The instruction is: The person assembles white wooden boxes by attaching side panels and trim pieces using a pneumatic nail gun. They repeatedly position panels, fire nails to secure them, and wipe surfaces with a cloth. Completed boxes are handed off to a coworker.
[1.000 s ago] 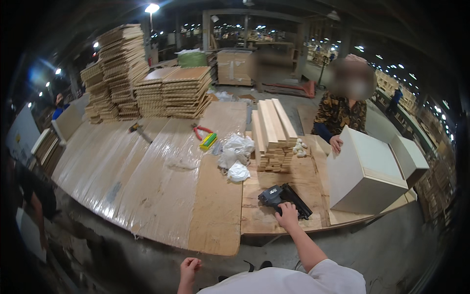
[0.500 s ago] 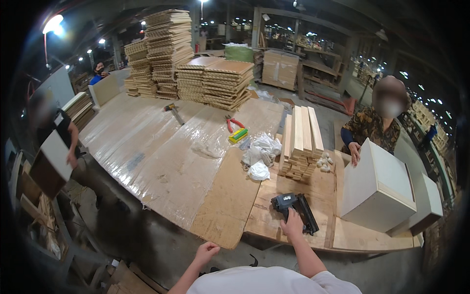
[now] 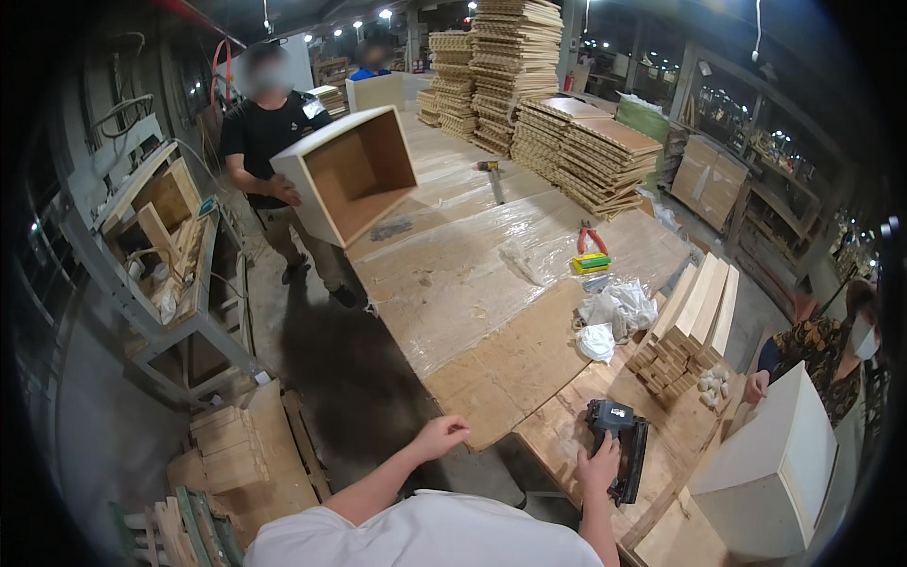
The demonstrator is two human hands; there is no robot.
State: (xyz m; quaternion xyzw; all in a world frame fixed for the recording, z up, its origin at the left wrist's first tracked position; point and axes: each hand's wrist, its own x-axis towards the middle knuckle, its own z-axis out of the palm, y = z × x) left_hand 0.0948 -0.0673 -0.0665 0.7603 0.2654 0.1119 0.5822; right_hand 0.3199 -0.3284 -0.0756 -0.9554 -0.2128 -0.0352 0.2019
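One hand's grip, the right hand, closes on a black nail gun.

Counted: one black nail gun near right; two open white-sided wooden boxes — one far left, one near right; one bundle of pale wooden slats; three other people in view — two far left, one right.
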